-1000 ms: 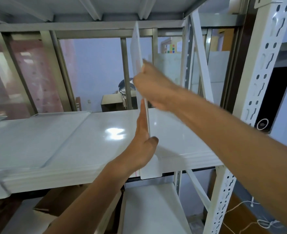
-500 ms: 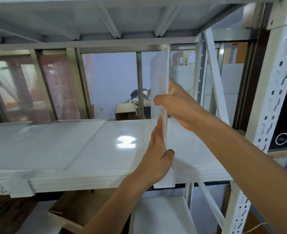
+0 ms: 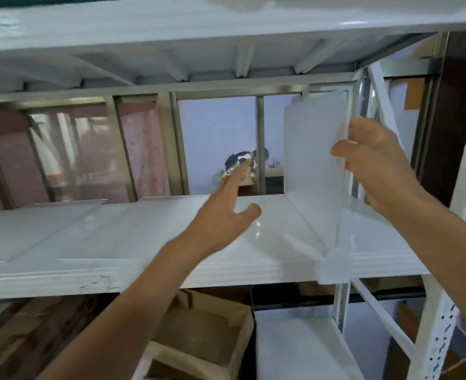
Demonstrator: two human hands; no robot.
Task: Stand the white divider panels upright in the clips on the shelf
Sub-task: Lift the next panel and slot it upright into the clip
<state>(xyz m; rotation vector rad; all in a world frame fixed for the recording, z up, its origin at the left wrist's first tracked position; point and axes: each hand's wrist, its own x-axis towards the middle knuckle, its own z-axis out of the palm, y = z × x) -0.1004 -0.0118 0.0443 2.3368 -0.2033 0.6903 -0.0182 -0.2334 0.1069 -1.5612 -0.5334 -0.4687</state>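
Note:
A white divider panel (image 3: 311, 171) stands upright on the white shelf (image 3: 116, 237), near its right end. Its lower front corner sits at a white clip (image 3: 332, 270) on the shelf's front edge. My right hand (image 3: 374, 160) pinches the panel's front edge about halfway up, thumb on the left face. My left hand (image 3: 226, 212) hovers over the shelf to the left of the panel, fingers spread, holding nothing and apart from the panel.
The underside of the upper shelf (image 3: 199, 28) hangs close above the panel's top. A perforated white upright (image 3: 445, 311) and diagonal braces stand at the right. Cardboard boxes (image 3: 199, 333) sit below the shelf. A window frame runs behind the shelf.
My left hand has let go of the panel's lower edge and moved left with its fingers spread. The panel now stands further right in view, with my right hand still on it.

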